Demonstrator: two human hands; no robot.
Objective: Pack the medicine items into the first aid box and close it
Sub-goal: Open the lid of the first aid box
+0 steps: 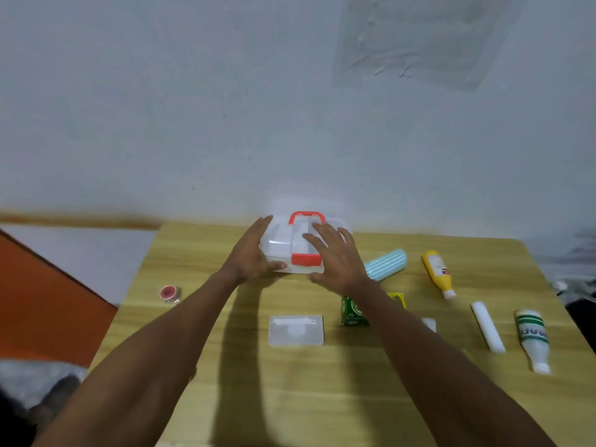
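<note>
The first aid box (283, 243) is clear plastic with a red handle and a red front latch. It stands shut at the far middle of the wooden table (290, 382). My left hand (251, 256) lies against its left side, thumb at the front lower edge. My right hand (335, 256) rests on the lid's right half with fingers spread. Loose on the table are a red tape roll (169, 293), a clear flat case (296, 330), a green carton (353, 312), a blue striped roll (385, 264), a yellow bottle (438, 272), a white tube (487, 327) and a white green-striped bottle (532, 337).
A small white piece (429, 324) lies right of my right forearm, and a yellow packet (398, 298) shows behind it. The table's back edge meets a pale wall. An orange surface (42, 304) lies off the table's left side.
</note>
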